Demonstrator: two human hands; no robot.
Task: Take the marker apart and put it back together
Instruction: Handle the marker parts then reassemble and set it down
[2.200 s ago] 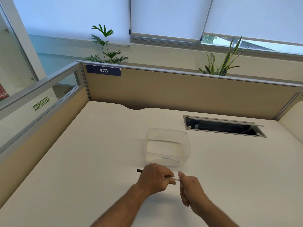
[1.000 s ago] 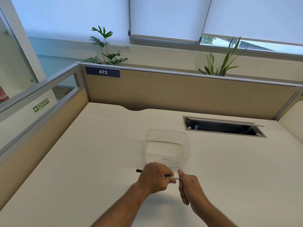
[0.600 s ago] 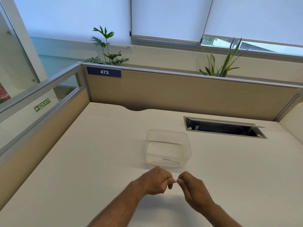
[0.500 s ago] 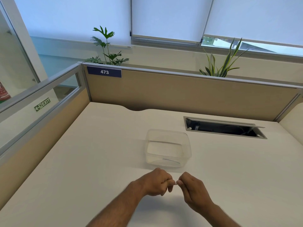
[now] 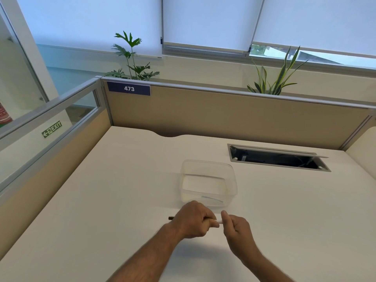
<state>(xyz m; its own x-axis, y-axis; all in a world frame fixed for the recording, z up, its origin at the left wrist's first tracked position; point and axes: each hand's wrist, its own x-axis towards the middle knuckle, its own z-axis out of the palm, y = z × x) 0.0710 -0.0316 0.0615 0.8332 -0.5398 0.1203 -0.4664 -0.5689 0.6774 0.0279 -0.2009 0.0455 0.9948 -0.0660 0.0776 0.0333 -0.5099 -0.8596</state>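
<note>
Marker (image 5: pixel 171 218) within left-hand fingers (image 5: pixel 210 221)

Office cubicle, numbered partition (image 5: pixel 129 88), desk (image 5: pixel 122 180), exit sign (image 5: pixel 51 129)

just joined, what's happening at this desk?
A person is working on a marker over the desk. The left hand is wrapped around its body, dark end poking out to the left; the right hand pinches the pale end. A clear plastic container sits just beyond the hands.
</note>
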